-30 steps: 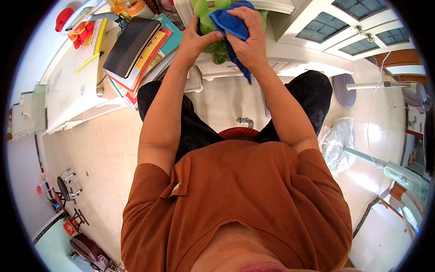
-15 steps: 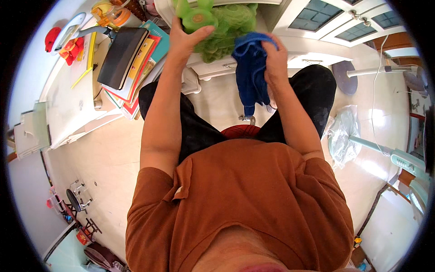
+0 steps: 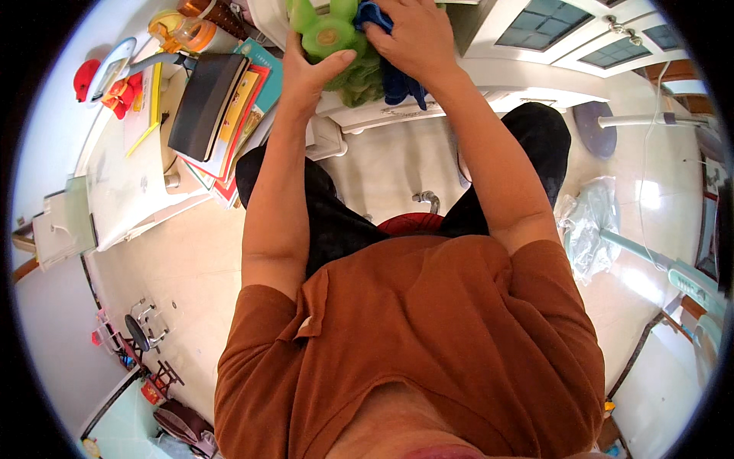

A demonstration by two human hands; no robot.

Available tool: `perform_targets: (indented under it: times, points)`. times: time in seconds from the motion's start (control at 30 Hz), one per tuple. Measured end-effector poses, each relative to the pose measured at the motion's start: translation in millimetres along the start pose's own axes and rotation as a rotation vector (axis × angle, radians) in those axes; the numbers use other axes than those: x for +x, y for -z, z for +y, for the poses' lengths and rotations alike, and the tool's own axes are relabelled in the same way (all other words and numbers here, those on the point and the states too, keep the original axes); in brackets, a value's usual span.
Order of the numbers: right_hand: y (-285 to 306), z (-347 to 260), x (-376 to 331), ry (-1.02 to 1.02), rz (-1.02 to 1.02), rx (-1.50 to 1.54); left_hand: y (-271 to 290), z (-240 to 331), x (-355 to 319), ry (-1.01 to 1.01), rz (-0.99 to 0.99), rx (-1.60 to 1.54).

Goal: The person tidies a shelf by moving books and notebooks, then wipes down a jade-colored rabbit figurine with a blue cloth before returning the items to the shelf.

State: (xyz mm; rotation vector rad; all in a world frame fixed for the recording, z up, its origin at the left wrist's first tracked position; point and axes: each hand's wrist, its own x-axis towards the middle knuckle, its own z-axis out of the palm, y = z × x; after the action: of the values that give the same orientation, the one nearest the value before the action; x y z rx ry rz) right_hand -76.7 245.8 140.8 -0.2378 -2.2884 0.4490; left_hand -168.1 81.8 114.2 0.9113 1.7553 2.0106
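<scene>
A bright green, glossy figure with ear-like points (image 3: 330,37) is at the top, in front of the white furniture. Its lower part is ruffled and paler green. My left hand (image 3: 310,76) grips its left side, with the thumb across the front and the other fingers mostly hidden behind. My right hand (image 3: 413,38) is closed on a dark blue cloth (image 3: 399,86) and presses it against the figure's right side. The cloth's lower end hangs below that hand. Part of the figure is covered by the hand and cloth.
White furniture with drawers (image 3: 397,113) stands before my knees, and glass-paned doors (image 3: 566,34) are at right. Books and folders (image 3: 210,103) are stacked on the left table (image 3: 115,180). A plastic-wrapped fan base (image 3: 592,229) stands on the floor at right.
My right hand has moved up and left, bringing the blue cloth from beside the green figure onto it. My left hand keeps its grip on the figure.
</scene>
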Motion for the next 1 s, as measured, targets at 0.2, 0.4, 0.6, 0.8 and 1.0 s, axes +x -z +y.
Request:
perform_targets:
  times: [0.2, 0.4, 0.6, 0.8, 1.0]
  points:
    - [-6, -6, 3, -0.077, 0.034, -0.029, -3, 1, 0, -0.032, 0.01, 0.005]
    - [1, -4, -20, 0.149, 0.211, 0.134, -1, -3, -1, -0.045, 0.032, 0.11]
    - [0, 8, -55, 0.186, 0.146, 0.006, -3, -4, -1, -0.102, 0.041, 0.062]
    - [-4, 43, -120, -0.371, -0.017, 0.405, -19, -2, 0, -0.248, 0.242, 0.263]
    - [26, 51, -118, -1.173, 0.259, 1.448, -20, -3, 7, -0.149, 0.24, 0.247]
